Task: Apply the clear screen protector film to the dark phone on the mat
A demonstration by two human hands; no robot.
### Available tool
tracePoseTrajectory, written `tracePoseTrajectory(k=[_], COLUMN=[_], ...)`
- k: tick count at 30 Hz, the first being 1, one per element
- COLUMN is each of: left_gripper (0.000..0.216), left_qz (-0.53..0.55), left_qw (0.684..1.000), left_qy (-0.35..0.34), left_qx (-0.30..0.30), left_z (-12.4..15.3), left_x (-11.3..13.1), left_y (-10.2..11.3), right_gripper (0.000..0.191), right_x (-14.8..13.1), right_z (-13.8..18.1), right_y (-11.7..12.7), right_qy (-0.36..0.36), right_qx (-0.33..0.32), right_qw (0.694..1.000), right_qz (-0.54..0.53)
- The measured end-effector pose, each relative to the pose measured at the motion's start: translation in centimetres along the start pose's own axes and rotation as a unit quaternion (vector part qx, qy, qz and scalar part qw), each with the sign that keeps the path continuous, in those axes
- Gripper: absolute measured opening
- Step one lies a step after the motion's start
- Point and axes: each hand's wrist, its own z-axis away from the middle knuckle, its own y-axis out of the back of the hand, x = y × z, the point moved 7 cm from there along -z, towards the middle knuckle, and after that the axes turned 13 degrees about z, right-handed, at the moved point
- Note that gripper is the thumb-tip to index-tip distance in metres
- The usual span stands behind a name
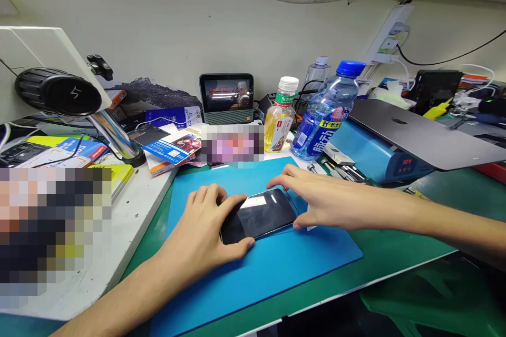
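Note:
A black smartphone [263, 216] lies face up on a blue work mat [253, 284], its dark glass reflecting a bright patch. My left hand [209, 221] grips the phone's left end, thumb along the near edge and index finger at the far side. At the right end, my right hand [312, 195] holds the phone between its thumb at the near corner and fingers at the far corner. Part of a thin sheet or film shows at the phone's right end, under my right hand; I cannot make out what it is.
Behind the mat stand a bottle of yellow drink [279, 116] and a large blue-capped bottle [328, 110]. A small screen [226, 96] leans by the wall. To the right, a grey laptop [427, 131] rests on a blue device [379, 150]. A metal stand [118, 134] rises on the left.

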Motion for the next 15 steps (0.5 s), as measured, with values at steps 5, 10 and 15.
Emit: tracePoseTrajectory(k=[5, 10, 15], left_gripper=[0.065, 0.064, 0.069], left_qz=[0.003, 0.002, 0.004], left_qw=[1.000, 1.000, 1.000], left_qy=[-0.005, -0.010, -0.013], left_qx=[-0.008, -0.011, -0.017], left_z=[0.03, 0.36, 0.80], left_x=[0.20, 0.67, 0.55], left_y=[0.13, -0.05, 0.01], right_gripper=[0.070, 0.067, 0.069], right_x=[-0.22, -0.58, -0.47], right_z=[0.43, 0.68, 0.89], right_y=[0.38, 0.64, 0.71], right_qy=[0.001, 0.021, 0.050], right_qx=[-0.004, -0.004, 0.005], right_qw=[1.000, 0.999, 0.996], right_qz=[-0.006, -0.032, -0.067])
